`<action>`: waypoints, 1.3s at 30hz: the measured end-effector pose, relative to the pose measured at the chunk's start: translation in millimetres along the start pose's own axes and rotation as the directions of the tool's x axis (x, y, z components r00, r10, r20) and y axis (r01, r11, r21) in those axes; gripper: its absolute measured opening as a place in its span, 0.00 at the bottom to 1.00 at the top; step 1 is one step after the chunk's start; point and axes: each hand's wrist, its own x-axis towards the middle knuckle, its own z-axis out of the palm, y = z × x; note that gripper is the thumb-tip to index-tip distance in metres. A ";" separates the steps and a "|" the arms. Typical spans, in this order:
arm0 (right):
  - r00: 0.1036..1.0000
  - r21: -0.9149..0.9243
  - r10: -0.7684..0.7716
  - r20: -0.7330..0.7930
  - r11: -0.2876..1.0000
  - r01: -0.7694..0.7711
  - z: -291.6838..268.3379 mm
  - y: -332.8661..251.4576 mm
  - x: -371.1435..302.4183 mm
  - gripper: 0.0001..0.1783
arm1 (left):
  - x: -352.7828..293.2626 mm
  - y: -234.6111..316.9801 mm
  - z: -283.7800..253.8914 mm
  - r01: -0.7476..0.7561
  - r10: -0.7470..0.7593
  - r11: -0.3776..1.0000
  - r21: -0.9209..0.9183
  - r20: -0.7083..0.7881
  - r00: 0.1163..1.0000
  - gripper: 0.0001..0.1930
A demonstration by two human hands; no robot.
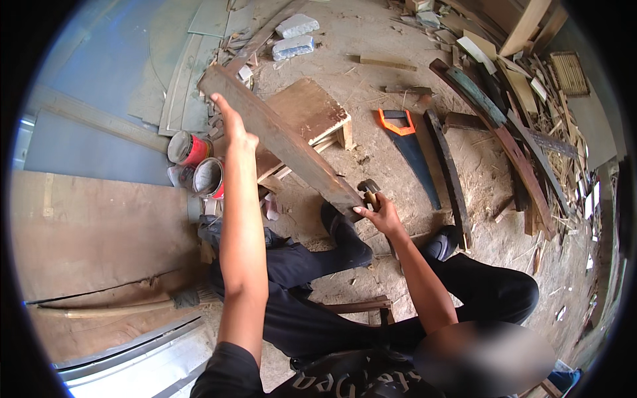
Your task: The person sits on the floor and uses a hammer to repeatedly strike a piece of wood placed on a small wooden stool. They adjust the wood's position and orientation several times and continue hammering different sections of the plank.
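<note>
A long brown wooden plank (285, 139) slants across the middle, raised over a low wooden bench (308, 106). My left hand (235, 129) supports its left edge near the far end, one finger stretched along the wood and the others hidden. At the near end, my right hand (381, 216) grips the plank, thumb on top. Right beside that hand shows a dark metal tool head (368, 188) with a brass-coloured part. Whether the hand also holds this tool, I cannot tell.
An orange-handled handsaw (415, 156) lies on the floor, with a dark wooden beam (448, 176) to its right. Two red paint cans (209, 178) stand left of the bench. Pale blocks (293, 47) lie at the far side; scrap wood (524, 119) is heaped at right.
</note>
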 end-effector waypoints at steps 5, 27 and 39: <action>0.999 0.110 -0.018 0.029 0.994 0.015 31.1 -86.0 0.2 0.33 | 101.3 -28.1 -16.7 -0.100 0.151 0.965 0.243 -0.200 0.968 0.35; 0.909 -0.484 -0.353 -0.224 0.849 0.210 20.0 -173.8 80.4 0.12 | 87.9 -147.0 -4.0 -0.369 0.528 0.578 0.728 0.011 0.849 0.40; 0.925 -0.564 -0.344 0.161 0.737 0.372 47.6 -277.4 97.2 0.17 | 82.7 -150.7 0.1 -0.202 0.468 0.525 0.827 -0.082 0.880 0.36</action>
